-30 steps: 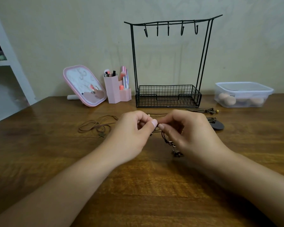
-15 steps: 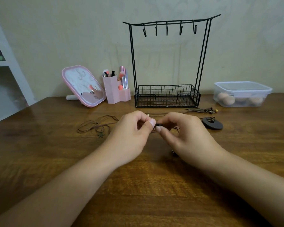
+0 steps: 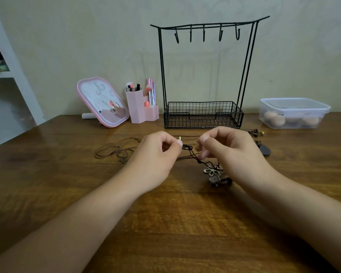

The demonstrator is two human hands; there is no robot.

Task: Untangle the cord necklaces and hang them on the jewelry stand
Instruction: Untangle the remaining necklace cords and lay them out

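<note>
Wooden table [image 3: 165,223], beige wall. My left hand [image 3: 156,154] pinches dark cord necklace [image 3: 193,154]; right hand [image 3: 230,152] pinches beside, pendant [image 3: 213,173] dangling below.

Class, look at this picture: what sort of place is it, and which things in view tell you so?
Probably a dressing or vanity table in a home. A pink mirror and a pink holder of makeup brushes stand by the wall, beside a black wire jewelry stand with bare hooks.

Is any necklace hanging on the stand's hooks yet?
No, all five hooks on the stand are bare; the necklaces are down at the table.
</note>
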